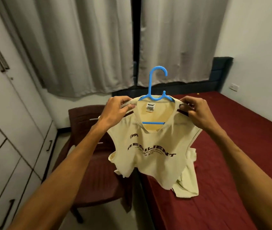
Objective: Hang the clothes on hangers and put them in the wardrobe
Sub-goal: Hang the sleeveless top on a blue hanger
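- While cream tank top (155, 146) sits on blue hanger (150, 85) over red bed (231, 163), L hand (117, 110) pinches its left strap.
- R hand (196, 110) pinches right strap.

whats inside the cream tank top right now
A blue hanger: hook above the collar, crossbar showing through the neck opening. The tank top fabric hides most of its arms.

left hand (117, 108): bare | right hand (196, 110): bare | left forearm (69, 163), right forearm (236, 156): bare to frame edge
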